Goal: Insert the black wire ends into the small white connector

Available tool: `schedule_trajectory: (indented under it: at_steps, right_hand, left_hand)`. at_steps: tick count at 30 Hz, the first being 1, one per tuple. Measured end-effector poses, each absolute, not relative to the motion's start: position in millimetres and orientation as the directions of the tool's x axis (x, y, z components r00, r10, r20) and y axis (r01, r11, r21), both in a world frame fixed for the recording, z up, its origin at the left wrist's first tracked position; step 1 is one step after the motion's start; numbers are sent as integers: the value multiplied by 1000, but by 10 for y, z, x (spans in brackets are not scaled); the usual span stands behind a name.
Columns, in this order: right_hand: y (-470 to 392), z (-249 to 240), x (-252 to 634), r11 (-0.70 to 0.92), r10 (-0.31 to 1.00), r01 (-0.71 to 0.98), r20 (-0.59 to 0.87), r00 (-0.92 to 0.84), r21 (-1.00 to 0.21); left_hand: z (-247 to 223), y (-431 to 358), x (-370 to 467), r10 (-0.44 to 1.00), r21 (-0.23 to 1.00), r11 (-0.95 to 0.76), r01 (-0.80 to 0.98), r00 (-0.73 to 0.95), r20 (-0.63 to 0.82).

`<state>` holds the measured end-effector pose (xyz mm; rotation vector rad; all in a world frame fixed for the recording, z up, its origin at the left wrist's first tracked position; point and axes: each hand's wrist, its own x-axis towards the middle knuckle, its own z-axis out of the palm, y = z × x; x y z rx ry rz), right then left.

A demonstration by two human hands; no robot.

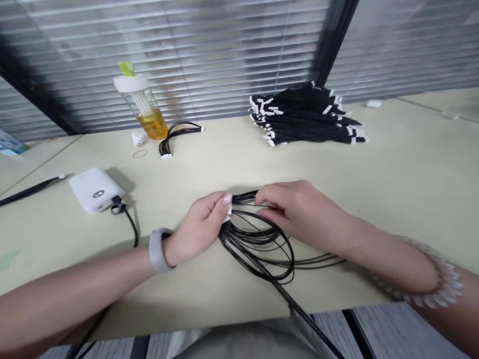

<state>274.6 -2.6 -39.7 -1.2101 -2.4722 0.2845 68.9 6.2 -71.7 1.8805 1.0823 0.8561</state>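
No legible lettering, small display (pixel 99 194) on white power bank (pixel 90 183), marks unreadable

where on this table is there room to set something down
Bare tabletop lies between the black cable pile and right forearm, and between that pile and the short cable bundle. Crowded: around left hand, right hand and looped cables; beside the bottle.

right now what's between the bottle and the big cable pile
In the head view, a small black cable bundle with white ends lies there, nearer the bottle than the pile.
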Motion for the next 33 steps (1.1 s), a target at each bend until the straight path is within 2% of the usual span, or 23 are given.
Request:
schedule_trajectory:
  at_steps: [3,8,10,12,14,17,21,26,33]
  right_hand:
    - [-3,-368,2804,548,835,754,186,-518,-362]
    - [-57,-269,2816,592,795,738,382,-471,-324]
    - [-111,-221,2791,606,787,723,379,-486,-331]
    - [-156,-198,2756,622,783,680,283,-555,-388]
    - [-178,-219,2714,610,762,616,153,-630,-499]
    - [-174,-317,2650,506,733,529,15,-680,-681]
    - [-167,-447,2585,361,702,469,-96,-705,-806]
    - [-198,-466,2549,404,735,453,-13,-678,-795]
    - [-194,-463,2544,443,745,534,-36,-666,-720]
  left_hand:
    - [-719,61,693,920,889,-293,353,358,161]
    - [-727,72,692,939,878,-280,388,303,165]
    - [-733,80,692,947,877,-265,400,277,160]
    - [-736,87,693,950,876,-263,403,265,164]
    - [-734,90,693,949,870,-273,410,260,176]
    - [-733,88,695,949,862,-280,422,258,182]
    - [-743,84,698,942,851,-301,431,272,195]
    - [-725,77,703,935,851,-313,422,294,199]
    - [-726,80,690,933,855,-307,417,307,185]
